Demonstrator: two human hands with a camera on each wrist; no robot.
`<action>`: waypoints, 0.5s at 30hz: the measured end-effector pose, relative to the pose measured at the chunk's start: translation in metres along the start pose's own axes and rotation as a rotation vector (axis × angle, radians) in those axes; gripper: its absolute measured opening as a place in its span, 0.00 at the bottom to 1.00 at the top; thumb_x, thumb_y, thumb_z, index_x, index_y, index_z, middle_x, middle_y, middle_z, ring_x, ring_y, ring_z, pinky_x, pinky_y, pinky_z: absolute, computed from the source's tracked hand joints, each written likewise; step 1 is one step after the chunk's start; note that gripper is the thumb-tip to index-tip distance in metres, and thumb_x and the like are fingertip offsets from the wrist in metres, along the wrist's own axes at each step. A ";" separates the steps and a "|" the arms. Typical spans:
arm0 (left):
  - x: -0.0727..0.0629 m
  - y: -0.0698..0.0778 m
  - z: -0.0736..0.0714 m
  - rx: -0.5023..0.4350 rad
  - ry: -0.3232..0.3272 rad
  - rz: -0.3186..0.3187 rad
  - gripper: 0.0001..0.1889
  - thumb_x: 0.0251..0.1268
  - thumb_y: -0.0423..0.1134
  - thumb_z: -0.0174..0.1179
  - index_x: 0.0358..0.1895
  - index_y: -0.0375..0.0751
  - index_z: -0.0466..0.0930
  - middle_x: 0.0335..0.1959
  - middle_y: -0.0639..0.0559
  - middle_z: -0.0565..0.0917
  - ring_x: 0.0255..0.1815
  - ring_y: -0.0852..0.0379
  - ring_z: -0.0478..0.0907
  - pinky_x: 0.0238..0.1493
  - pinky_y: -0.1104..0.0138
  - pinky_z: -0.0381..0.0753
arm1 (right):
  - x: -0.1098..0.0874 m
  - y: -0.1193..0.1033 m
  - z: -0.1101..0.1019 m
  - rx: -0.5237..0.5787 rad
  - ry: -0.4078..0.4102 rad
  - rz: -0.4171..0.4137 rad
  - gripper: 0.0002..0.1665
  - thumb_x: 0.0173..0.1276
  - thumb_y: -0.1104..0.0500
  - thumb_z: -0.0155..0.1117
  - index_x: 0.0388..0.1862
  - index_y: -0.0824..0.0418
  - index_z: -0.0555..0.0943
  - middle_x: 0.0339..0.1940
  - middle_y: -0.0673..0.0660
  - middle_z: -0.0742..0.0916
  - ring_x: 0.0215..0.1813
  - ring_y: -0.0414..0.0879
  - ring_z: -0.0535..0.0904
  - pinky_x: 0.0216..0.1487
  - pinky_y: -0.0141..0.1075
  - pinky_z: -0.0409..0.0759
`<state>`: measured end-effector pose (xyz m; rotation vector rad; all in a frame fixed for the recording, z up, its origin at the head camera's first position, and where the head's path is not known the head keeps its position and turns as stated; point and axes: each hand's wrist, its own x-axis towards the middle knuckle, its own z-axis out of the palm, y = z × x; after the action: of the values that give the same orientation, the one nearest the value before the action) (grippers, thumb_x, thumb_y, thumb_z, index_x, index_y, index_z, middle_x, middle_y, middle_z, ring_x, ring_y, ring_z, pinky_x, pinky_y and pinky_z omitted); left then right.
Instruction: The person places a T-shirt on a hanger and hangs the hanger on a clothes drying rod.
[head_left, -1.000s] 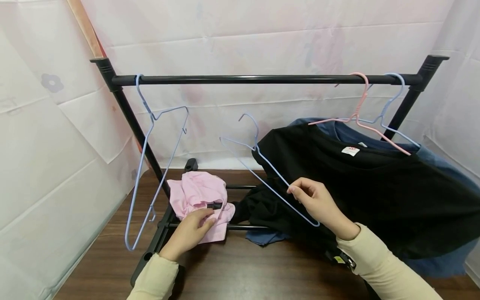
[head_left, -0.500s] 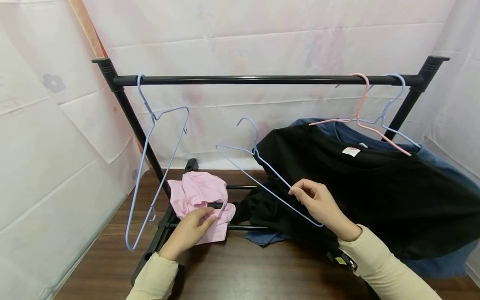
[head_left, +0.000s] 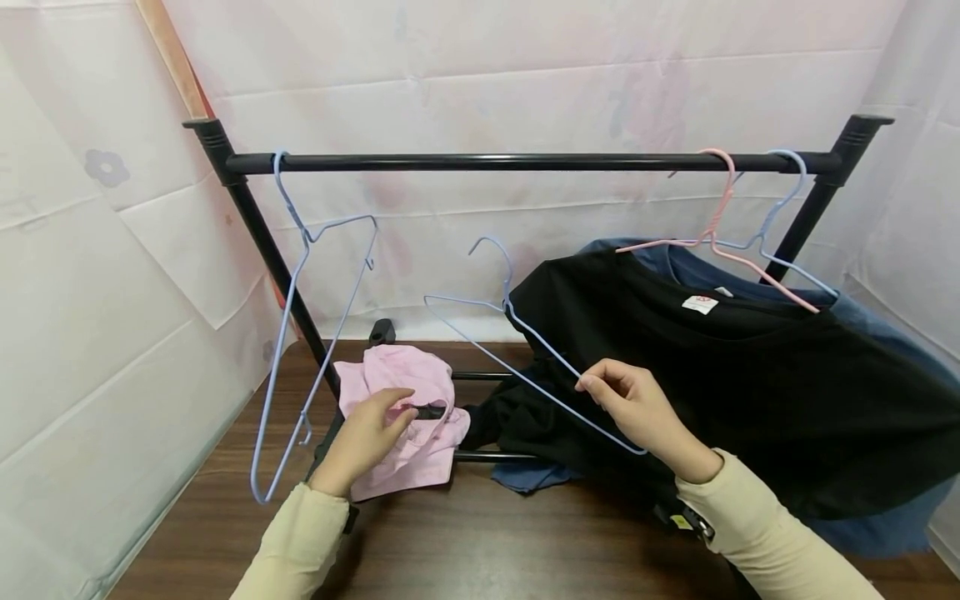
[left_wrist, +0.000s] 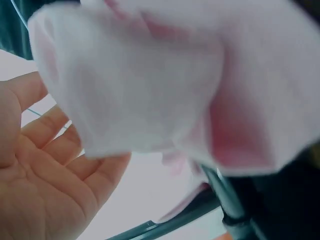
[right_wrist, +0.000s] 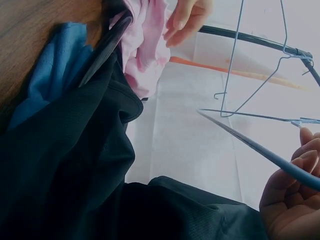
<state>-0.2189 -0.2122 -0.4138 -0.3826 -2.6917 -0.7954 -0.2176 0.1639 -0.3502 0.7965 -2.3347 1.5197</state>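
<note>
In the head view my right hand (head_left: 633, 406) pinches a blue wire hanger (head_left: 536, 386) by one sloping arm, with its hook up and free of the rail. The same hanger (right_wrist: 295, 172) crosses the right wrist view. My left hand (head_left: 363, 437) is at the left side of a crumpled pink garment (head_left: 408, 371), thumb and fingers apart. The left wrist view shows my left palm (left_wrist: 45, 185) facing the pink cloth (left_wrist: 135, 95), which hides some fingertips. The garment lies over the low bars of a black rack.
A bare blue hanger (head_left: 281, 333) hangs at the left of the black rail (head_left: 480, 162). At the right, a black shirt (head_left: 720, 392) hangs on a pink hanger (head_left: 720, 208), in front of a blue shirt (head_left: 862, 321). Dark cloth (head_left: 525, 417) droops onto the lower bars.
My left hand has moved up and left over the pink garment, whose lower edge has shifted slightly. The held hanger has tilted, its far end dropping a little to the left.
</note>
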 end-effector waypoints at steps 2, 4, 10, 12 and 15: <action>0.006 -0.003 -0.004 0.024 0.021 0.009 0.19 0.67 0.40 0.62 0.58 0.35 0.79 0.56 0.38 0.83 0.57 0.39 0.80 0.58 0.46 0.76 | 0.000 0.000 0.000 -0.001 -0.002 0.003 0.08 0.72 0.63 0.59 0.32 0.61 0.83 0.21 0.47 0.76 0.23 0.36 0.70 0.22 0.31 0.70; 0.011 -0.006 -0.008 0.030 0.031 0.004 0.19 0.68 0.39 0.61 0.58 0.35 0.79 0.56 0.37 0.82 0.59 0.38 0.78 0.60 0.45 0.75 | 0.000 0.000 0.001 -0.001 -0.004 0.003 0.08 0.72 0.63 0.60 0.32 0.62 0.83 0.21 0.47 0.76 0.23 0.36 0.70 0.22 0.31 0.70; 0.024 -0.013 -0.015 0.036 0.036 -0.008 0.19 0.68 0.40 0.60 0.58 0.33 0.79 0.56 0.35 0.82 0.59 0.37 0.78 0.61 0.45 0.74 | 0.000 -0.002 0.002 0.010 -0.014 -0.002 0.08 0.72 0.63 0.59 0.32 0.60 0.83 0.21 0.47 0.75 0.23 0.37 0.70 0.22 0.32 0.70; 0.027 -0.015 -0.016 0.042 0.035 -0.006 0.19 0.68 0.40 0.60 0.57 0.33 0.79 0.55 0.35 0.82 0.58 0.36 0.78 0.60 0.45 0.74 | 0.000 -0.002 0.002 0.015 -0.016 -0.005 0.08 0.72 0.63 0.59 0.33 0.59 0.83 0.21 0.47 0.75 0.23 0.37 0.70 0.22 0.32 0.70; 0.030 -0.018 -0.017 0.048 0.026 -0.008 0.19 0.67 0.39 0.61 0.57 0.32 0.79 0.54 0.34 0.83 0.58 0.36 0.78 0.60 0.45 0.74 | 0.000 -0.002 0.003 0.013 -0.017 -0.007 0.08 0.72 0.63 0.59 0.32 0.59 0.83 0.22 0.47 0.76 0.23 0.37 0.70 0.22 0.32 0.70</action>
<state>-0.2488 -0.2311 -0.3977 -0.3485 -2.6844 -0.7312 -0.2163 0.1608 -0.3495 0.8225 -2.3341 1.5329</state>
